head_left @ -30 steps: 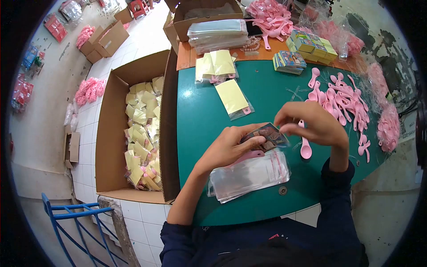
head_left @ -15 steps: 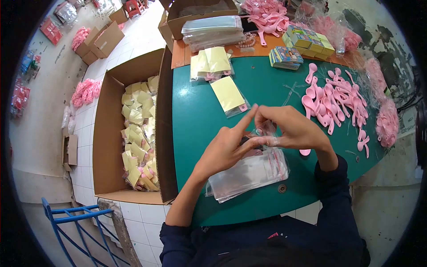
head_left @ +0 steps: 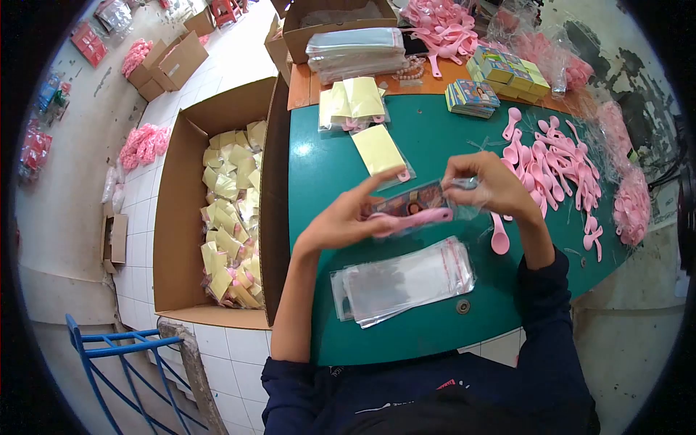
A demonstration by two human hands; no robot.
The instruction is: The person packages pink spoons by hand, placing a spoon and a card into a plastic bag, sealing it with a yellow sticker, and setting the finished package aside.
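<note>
Over the green table, my left hand [head_left: 344, 217] grips one end of a clear bag holding a pink spoon [head_left: 413, 220] and a printed card [head_left: 417, 201]. The fingers of my right hand [head_left: 486, 185] pinch the bag's other end, at its clear plastic edge. Below both hands lies a stack of flat clear bags [head_left: 406, 283]. Beyond them is a packed bag with a yellow card [head_left: 379, 151], and behind it sit more packed bags [head_left: 353, 101]. Loose pink spoons [head_left: 547, 163] are heaped to the right, with one spoon [head_left: 499, 235] near my right hand.
A tall cardboard box [head_left: 278, 196] of packed bags stands left of the green table [head_left: 308, 174]. Card stacks [head_left: 471, 98], more clear bags [head_left: 355, 51] and spoon bundles [head_left: 442, 29] line the far side. A blue metal rack [head_left: 123, 337] is at lower left.
My hands have moved apart, with the bag now stretched between them. Its spoon and card have come into view, and the stack of clear bags below is less covered.
</note>
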